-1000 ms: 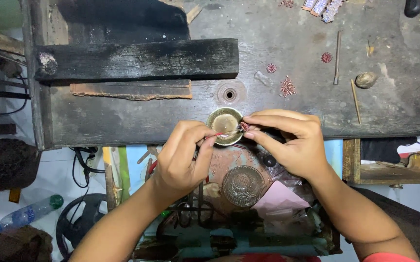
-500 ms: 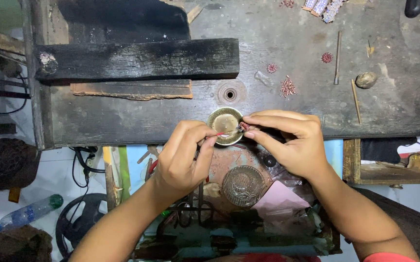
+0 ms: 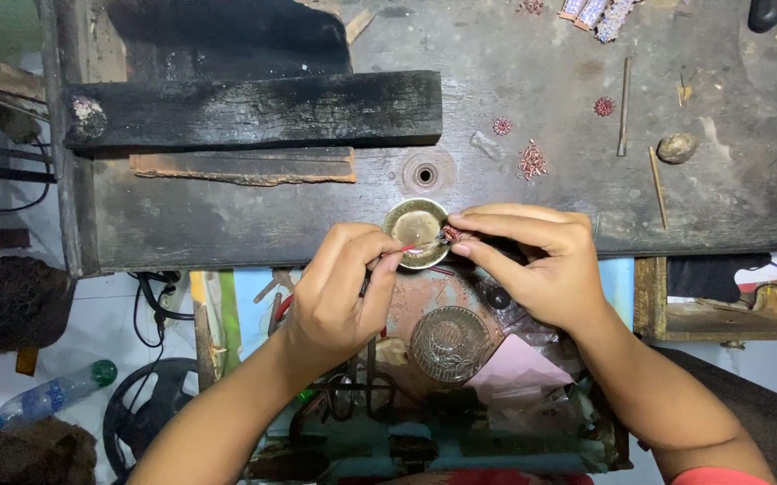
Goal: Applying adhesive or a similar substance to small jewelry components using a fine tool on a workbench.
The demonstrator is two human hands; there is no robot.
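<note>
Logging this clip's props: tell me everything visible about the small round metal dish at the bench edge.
The small round metal dish is a shallow, brass-coloured bowl with a darker tarnished rim and a pale, shiny inside. It sits upright on the front edge of the dark, worn workbench, just below a round washer-like ring. The left hand reaches a thin red-tipped tool over its rim; the right hand pinches a tiny reddish beaded piece at its right edge. Its contents cannot be made out.

Both forearms reaching forward, left hand (image 3: pixel 339 292) curled in a pinch; right hand (image 3: pixel 537 260) pinching, fingertips nearly meeting
</note>
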